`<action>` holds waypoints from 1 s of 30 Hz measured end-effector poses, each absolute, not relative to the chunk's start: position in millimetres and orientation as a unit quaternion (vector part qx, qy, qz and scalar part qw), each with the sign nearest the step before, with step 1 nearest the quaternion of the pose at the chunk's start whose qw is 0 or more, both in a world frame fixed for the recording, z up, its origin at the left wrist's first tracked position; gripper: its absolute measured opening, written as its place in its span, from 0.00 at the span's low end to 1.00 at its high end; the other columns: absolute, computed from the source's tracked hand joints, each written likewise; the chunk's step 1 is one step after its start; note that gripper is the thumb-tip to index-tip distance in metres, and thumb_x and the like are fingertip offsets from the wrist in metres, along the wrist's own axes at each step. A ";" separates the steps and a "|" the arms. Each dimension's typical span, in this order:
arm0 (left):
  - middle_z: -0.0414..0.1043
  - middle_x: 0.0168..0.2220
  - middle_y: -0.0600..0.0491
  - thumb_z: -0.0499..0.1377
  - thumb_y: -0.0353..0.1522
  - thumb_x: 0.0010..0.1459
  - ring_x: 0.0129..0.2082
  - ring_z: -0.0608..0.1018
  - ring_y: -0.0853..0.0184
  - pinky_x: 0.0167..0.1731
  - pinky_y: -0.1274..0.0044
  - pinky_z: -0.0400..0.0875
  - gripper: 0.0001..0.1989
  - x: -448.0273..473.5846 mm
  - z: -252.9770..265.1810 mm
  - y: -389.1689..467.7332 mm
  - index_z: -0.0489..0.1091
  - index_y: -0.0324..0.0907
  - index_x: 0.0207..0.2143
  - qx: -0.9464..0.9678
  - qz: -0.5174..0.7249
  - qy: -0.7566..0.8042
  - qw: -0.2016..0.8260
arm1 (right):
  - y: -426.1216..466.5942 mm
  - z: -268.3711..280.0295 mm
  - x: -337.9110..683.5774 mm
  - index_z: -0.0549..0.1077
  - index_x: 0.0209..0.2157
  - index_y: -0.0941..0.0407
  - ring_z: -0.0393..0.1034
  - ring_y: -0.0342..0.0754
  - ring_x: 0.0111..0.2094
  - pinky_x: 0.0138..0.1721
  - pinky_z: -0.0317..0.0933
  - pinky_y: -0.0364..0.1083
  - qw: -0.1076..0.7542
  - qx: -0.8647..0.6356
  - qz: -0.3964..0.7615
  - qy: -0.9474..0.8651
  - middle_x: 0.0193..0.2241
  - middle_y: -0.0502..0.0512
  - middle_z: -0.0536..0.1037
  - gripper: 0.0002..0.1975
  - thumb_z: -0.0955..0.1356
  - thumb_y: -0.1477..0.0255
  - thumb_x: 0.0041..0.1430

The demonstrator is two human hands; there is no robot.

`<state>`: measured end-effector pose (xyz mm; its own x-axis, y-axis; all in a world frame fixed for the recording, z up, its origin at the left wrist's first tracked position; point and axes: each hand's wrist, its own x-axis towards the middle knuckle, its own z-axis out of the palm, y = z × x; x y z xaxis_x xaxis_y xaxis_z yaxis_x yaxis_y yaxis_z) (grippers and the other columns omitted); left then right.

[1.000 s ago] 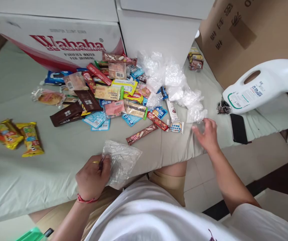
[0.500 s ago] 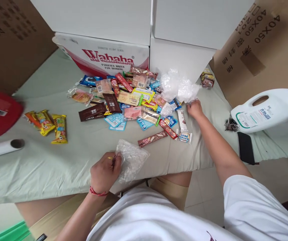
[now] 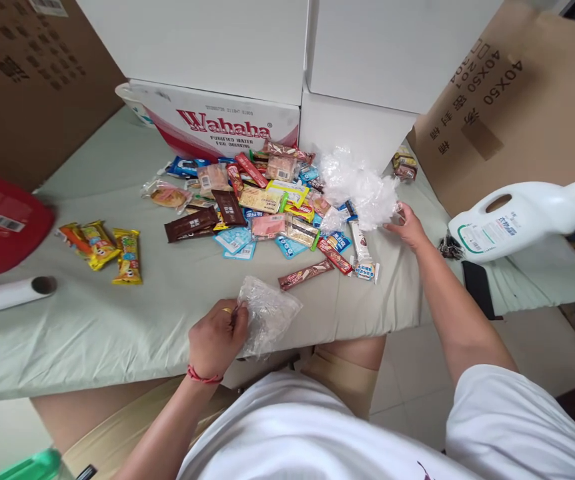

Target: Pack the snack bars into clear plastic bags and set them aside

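Observation:
My left hand [image 3: 217,337] is closed on the edge of a clear, crinkled plastic bag [image 3: 270,317], which hangs to the right of my fingers near the table's front edge. Beside a heap of clear plastic bags [image 3: 362,193], my right hand [image 3: 408,229] has its thumb and fingers apart with nothing visible between them. Left of that heap lies a pile of wrapped snacks, among them a dark brown packet [image 3: 228,208], a pale yellow cracker packet [image 3: 260,199] and a white-wrapped bar [image 3: 360,243]. A brown-wrapped bar [image 3: 306,275] lies nearest my left hand's bag.
Several yellow snack packets [image 3: 128,257] lie at left, near a white tube [image 3: 7,298] and a red container [image 3: 5,223]. A Wahaba-type printed carton [image 3: 222,117] stands behind the pile. At right are a white detergent bottle [image 3: 522,217] and a black phone [image 3: 477,290].
My right hand has drawn slightly back from the plastic heap and its fingers have spread. The heap has shifted a little forward. My left hand still holds its bag; the view has shifted slightly.

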<state>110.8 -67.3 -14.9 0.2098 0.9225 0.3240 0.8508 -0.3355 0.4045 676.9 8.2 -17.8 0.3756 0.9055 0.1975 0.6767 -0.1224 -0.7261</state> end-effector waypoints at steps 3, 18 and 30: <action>0.81 0.31 0.48 0.51 0.39 0.69 0.29 0.80 0.64 0.26 0.77 0.61 0.18 110.6 -14.9 -66.9 0.74 0.41 0.30 0.779 0.263 0.565 0.071 | -12.7 -6.8 672.1 0.62 0.66 0.47 0.65 0.54 0.64 0.64 0.62 0.61 0.426 -0.723 0.206 -0.504 0.67 0.62 0.65 0.45 0.76 0.57 0.46; 0.81 0.32 0.49 0.53 0.37 0.69 0.27 0.79 0.67 0.25 0.77 0.59 0.17 109.7 -16.8 -68.9 0.73 0.41 0.30 0.785 0.290 0.543 0.072 | -53.0 -0.4 586.2 0.76 0.55 0.57 0.67 0.62 0.61 0.65 0.59 0.61 0.227 -0.765 0.094 -0.595 0.62 0.68 0.71 0.28 0.71 0.61 0.54; 0.81 0.31 0.49 0.53 0.36 0.69 0.27 0.79 0.66 0.25 0.76 0.59 0.16 110.3 -13.3 -68.1 0.73 0.42 0.30 0.788 0.287 0.539 0.074 | -27.7 29.4 549.2 0.73 0.57 0.55 0.75 0.54 0.41 0.44 0.71 0.51 0.373 -0.741 0.136 -0.542 0.45 0.58 0.81 0.29 0.71 0.56 0.57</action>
